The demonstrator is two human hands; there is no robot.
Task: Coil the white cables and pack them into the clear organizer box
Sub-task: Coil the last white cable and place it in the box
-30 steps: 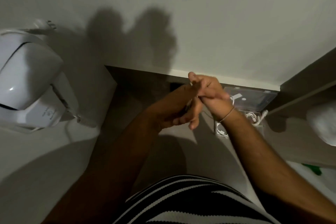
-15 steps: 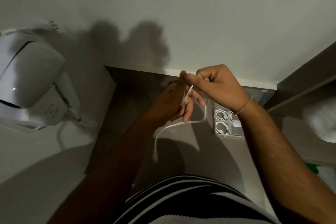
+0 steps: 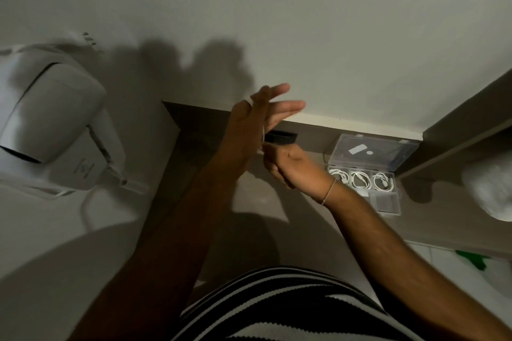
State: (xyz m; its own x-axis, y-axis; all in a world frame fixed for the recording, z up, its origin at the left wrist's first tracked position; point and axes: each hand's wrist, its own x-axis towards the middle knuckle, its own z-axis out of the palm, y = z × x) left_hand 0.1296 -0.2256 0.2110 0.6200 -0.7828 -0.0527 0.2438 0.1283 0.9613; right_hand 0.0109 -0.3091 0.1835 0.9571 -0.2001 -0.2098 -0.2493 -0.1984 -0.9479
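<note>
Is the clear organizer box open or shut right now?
Open. The clear organizer box has its lid tipped back toward the wall, and three coiled white cables lie exposed in its back compartments.

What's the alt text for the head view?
A person's left hand, fingers spread, has a white cable wound around it while the right hand pinches the cable. To the right sits an open clear organizer box with three coiled cables inside.

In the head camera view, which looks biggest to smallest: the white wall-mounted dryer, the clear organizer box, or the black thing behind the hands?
1. White dryer, though it is nearer the camera.
2. Clear organizer box, lid open.
3. Black object, partly hidden by the hands.
</note>
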